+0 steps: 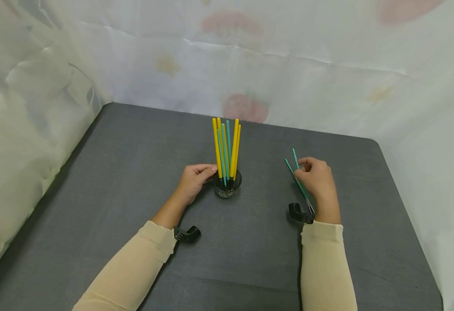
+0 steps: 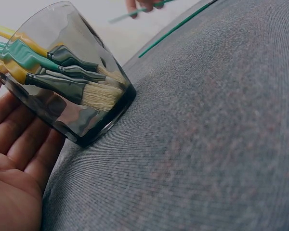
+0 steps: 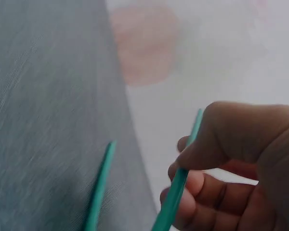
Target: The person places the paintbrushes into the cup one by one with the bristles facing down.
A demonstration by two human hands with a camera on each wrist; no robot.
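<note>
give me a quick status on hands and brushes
Left hand steadies the glass of brushes. Right hand grips one green brush; another beside it. Nothing in the way.

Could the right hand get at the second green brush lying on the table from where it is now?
Probably yes: the loose green brush lies beside the right hand, nothing between, though that hand already pinches another green brush.

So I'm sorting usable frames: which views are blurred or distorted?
Head view: sharp, evenly lit, table edges bowed. Left wrist: glass cup and bristles crisp, horizon curved. Right wrist: soft and smeared all over, green brush and right hand blurred.
</note>
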